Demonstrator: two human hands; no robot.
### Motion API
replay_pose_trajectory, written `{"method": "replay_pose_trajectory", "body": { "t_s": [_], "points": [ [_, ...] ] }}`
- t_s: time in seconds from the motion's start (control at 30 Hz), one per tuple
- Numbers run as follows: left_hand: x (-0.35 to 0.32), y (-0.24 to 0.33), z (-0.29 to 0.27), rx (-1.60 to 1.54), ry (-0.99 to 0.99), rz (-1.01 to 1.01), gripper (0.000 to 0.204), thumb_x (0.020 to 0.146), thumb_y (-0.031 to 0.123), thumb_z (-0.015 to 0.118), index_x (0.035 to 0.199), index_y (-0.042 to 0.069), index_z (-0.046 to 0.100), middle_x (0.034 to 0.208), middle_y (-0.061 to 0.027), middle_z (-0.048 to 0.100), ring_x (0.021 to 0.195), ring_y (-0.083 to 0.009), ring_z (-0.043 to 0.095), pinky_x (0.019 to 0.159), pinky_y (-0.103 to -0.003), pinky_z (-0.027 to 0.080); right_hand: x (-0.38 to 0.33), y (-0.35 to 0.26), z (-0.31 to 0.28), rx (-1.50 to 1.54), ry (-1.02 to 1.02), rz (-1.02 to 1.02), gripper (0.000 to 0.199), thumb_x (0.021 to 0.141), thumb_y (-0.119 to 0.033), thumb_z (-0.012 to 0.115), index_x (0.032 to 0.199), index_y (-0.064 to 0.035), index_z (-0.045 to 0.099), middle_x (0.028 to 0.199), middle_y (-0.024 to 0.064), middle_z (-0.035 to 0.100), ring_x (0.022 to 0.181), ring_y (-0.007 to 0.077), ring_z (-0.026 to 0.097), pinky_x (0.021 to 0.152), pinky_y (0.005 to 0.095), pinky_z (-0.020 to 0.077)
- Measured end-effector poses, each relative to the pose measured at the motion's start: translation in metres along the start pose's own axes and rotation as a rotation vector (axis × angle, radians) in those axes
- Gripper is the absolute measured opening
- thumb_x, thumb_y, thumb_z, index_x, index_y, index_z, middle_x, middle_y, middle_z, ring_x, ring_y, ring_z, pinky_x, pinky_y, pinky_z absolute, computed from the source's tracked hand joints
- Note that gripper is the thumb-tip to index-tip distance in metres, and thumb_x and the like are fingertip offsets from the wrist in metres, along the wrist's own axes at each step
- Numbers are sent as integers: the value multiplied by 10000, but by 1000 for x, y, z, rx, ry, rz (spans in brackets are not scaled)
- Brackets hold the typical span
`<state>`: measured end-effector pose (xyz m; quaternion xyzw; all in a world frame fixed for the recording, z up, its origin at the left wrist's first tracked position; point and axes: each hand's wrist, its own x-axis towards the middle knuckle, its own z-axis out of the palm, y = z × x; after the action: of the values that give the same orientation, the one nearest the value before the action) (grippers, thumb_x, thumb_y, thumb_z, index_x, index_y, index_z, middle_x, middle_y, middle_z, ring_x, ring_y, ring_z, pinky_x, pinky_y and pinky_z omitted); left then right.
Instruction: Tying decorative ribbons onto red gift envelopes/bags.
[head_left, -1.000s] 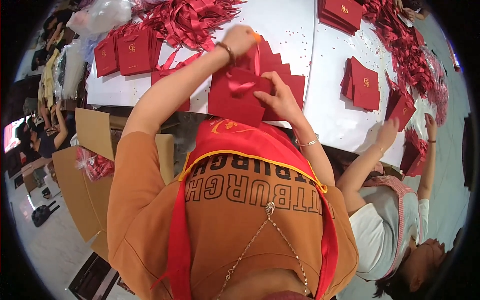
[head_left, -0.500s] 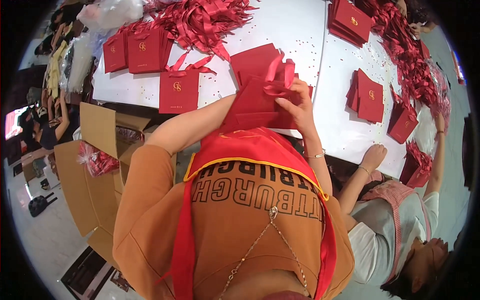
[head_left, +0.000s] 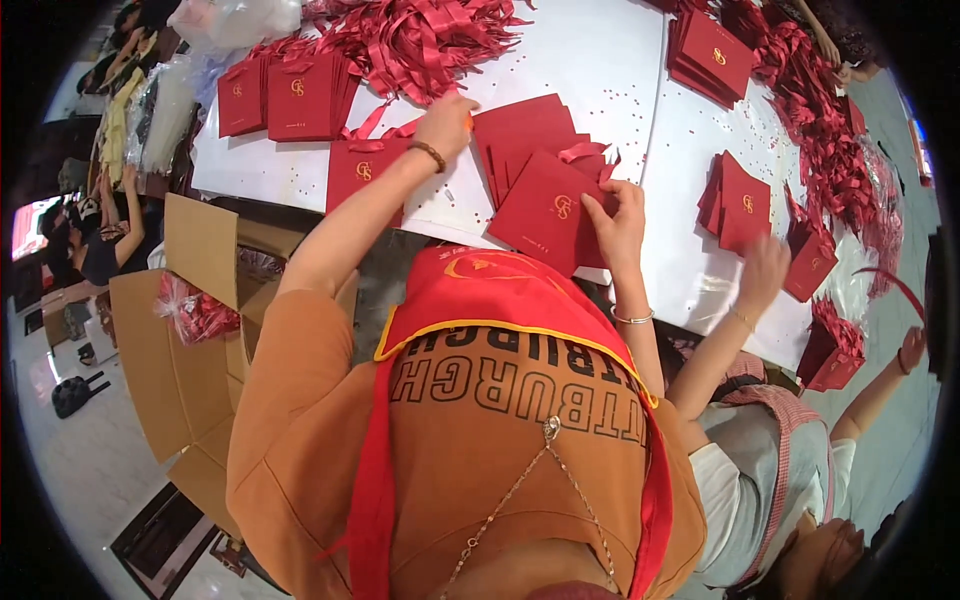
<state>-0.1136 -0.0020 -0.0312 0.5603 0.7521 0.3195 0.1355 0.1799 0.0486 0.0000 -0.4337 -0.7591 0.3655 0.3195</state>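
My right hand (head_left: 619,216) grips the right edge of a flat red paper gift bag (head_left: 545,208) with a gold emblem, held over the near edge of the white table (head_left: 600,60). Under it lies a stack of similar red bags (head_left: 520,125). My left hand (head_left: 444,118) is stretched forward over the table, at the near edge of a heap of red ribbon handles (head_left: 420,40); what its fingers hold cannot be told. Another finished red bag (head_left: 360,170) lies flat just left of my left forearm.
More red bags lie at the far left (head_left: 285,95), far right (head_left: 715,55) and right (head_left: 740,205). Red ribbons (head_left: 840,150) pile along the right side. A person's hand (head_left: 765,270) works on my right. An open cardboard box (head_left: 200,310) stands at lower left.
My left hand let go of the bag and reached forward to the ribbon heap. My right hand kept the bag, now flat and showing its gold emblem.
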Motion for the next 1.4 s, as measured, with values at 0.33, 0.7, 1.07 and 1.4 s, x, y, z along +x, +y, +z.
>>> {"method": "replay_pose_trajectory", "body": {
  "t_s": [0.33,0.7,1.07,1.4],
  "points": [
    [4,-19,-17,483,-191,288,126,779,183,582,863,91,603,866,-54,586,775,-246,559,660,-367,436,8,-21,8,-396,-57,-416,308,682,-155,700,962,-74,601,977,66,542,908,251,496,776,366,374],
    [-10,49,-51,-969,-50,-159,67,866,56,507,920,23,527,815,-81,630,745,-141,607,652,-237,478,19,-29,14,-338,-200,-324,337,677,-82,680,1002,-69,590,1002,78,566,876,261,529,743,350,415],
    [-33,90,1,-975,-534,-418,104,865,79,530,917,8,586,770,-68,620,683,-120,594,631,-231,478,42,-24,9,-70,-495,139,302,747,-185,655,1007,-35,611,882,146,640,837,265,617,735,347,469],
    [-36,100,10,-311,-269,-140,136,760,117,615,829,2,591,674,-124,626,610,-226,608,569,-319,465,50,-28,5,-93,-607,284,398,755,-254,639,1099,-60,595,963,153,628,907,266,604,779,344,458]
  ]
}}
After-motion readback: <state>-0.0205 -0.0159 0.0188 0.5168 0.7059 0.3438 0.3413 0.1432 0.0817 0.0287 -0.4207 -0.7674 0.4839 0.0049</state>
